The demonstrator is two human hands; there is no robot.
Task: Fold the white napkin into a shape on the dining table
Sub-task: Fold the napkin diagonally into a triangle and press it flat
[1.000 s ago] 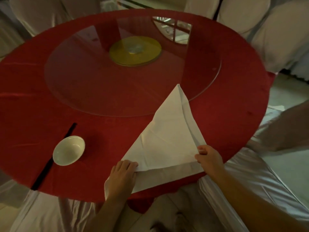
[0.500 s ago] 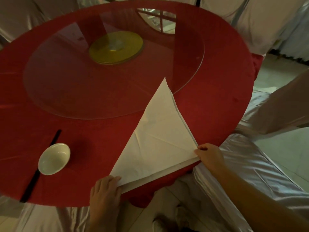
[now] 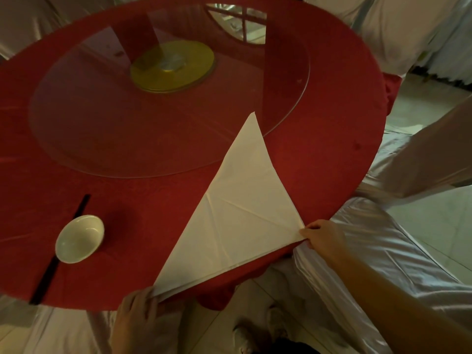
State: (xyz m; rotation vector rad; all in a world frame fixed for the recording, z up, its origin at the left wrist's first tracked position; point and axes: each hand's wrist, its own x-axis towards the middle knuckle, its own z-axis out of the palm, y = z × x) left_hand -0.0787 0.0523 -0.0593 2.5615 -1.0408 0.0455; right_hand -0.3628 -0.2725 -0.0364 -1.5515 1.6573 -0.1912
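The white napkin [image 3: 235, 221] lies folded into a triangle on the red-clothed round dining table [image 3: 319, 159]. Its apex points away from me and rests on the edge of the glass turntable [image 3: 102, 139]. The long folded edge runs along the near rim of the table. My left hand [image 3: 138, 320] pinches the napkin's near-left corner at the table edge. My right hand [image 3: 324, 238] pinches the right corner, also at the rim. Creases cross the cloth's upper layer.
A small white bowl [image 3: 79, 238] sits left of the napkin beside dark chopsticks [image 3: 58, 251]. A yellow disc [image 3: 172, 66] marks the turntable's centre. White satin-covered chairs [image 3: 370, 251] stand close on the right and around the table. My shoes [image 3: 255, 335] show below.
My left hand slid left and down to the napkin's corner, drawing the lower layer flush so the two layers line up. The right hand kept its corner. The camera view shifted right.
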